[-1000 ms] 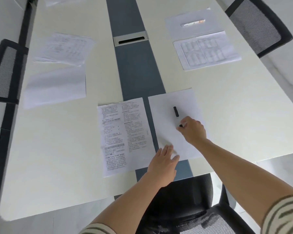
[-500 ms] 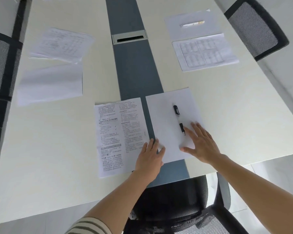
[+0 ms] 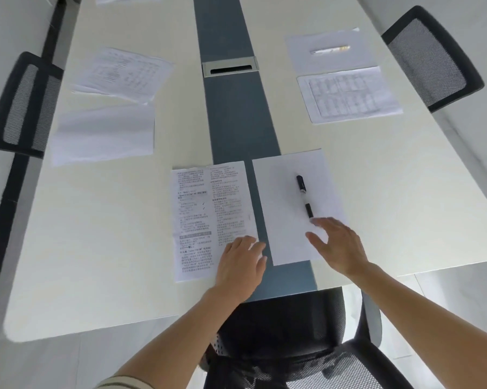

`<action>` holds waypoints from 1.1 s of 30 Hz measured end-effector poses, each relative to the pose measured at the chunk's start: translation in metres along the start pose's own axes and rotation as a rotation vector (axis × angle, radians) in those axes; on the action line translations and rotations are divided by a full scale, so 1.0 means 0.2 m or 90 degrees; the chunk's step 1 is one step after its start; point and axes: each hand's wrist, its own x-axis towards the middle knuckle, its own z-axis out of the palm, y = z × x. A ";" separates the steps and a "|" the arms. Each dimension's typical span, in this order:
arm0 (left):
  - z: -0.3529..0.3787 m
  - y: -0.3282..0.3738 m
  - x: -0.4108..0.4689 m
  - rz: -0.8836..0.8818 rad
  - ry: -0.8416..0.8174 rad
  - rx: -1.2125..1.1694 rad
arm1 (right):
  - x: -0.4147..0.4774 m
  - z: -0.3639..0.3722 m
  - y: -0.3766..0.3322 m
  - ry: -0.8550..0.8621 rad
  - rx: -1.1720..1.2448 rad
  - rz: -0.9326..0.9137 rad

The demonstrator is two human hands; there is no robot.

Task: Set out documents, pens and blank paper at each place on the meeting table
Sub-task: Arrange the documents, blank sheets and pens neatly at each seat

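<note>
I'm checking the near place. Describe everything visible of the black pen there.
The pen is slim and looks plastic: black at both ends, pale in the middle. It lies flat on the blank sheet, running lengthwise, tilted slightly. The right hand is close by its near end; whether it touches is unclear.
</note>
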 end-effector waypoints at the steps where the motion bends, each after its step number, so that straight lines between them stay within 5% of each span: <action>1: -0.05 -0.02 -0.07 -0.042 0.012 -0.065 | -0.04 0.00 -0.06 -0.010 0.058 0.017; 13: -0.22 -0.51 -1.39 -0.456 0.028 -0.556 | -0.86 0.21 -0.70 -0.196 0.323 0.076; 27: -0.36 -1.18 -2.86 -0.614 0.288 -0.743 | -1.55 0.69 -1.80 -0.331 0.338 0.012; 33: -0.45 -1.47 -3.13 -0.663 0.423 -0.766 | -1.60 0.77 -2.24 -0.336 0.353 -0.054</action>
